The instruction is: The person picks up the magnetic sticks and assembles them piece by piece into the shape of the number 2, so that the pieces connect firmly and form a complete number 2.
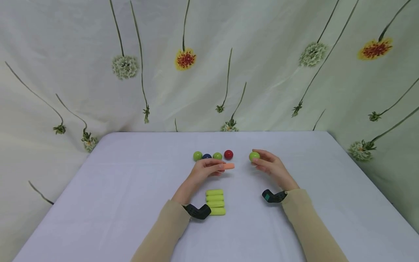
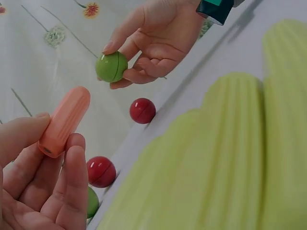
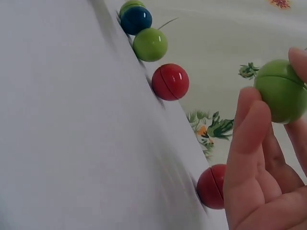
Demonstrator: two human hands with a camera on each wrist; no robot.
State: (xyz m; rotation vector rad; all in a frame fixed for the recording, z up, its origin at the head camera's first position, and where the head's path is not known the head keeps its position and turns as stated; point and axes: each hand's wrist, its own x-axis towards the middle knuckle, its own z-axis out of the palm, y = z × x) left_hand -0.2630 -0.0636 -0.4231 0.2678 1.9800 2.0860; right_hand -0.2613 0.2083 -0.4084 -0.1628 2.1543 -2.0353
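An orange cylinder (image 1: 228, 166) is pinched at one end by the left hand (image 1: 204, 171), while a green ball (image 1: 254, 156) is grasped in the right hand's (image 1: 270, 166) fingertips, above the table (image 1: 131, 189). Either could slip and roll away. A row of balls (image 1: 212, 155) lies just beyond; yellow-green cylinders (image 1: 215, 202) lie nearer.

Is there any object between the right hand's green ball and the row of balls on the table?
Nothing visible lies between them. The right hand holds the green ball apart from the row, whose nearest member is the red ball; only bare table lies in the gap.
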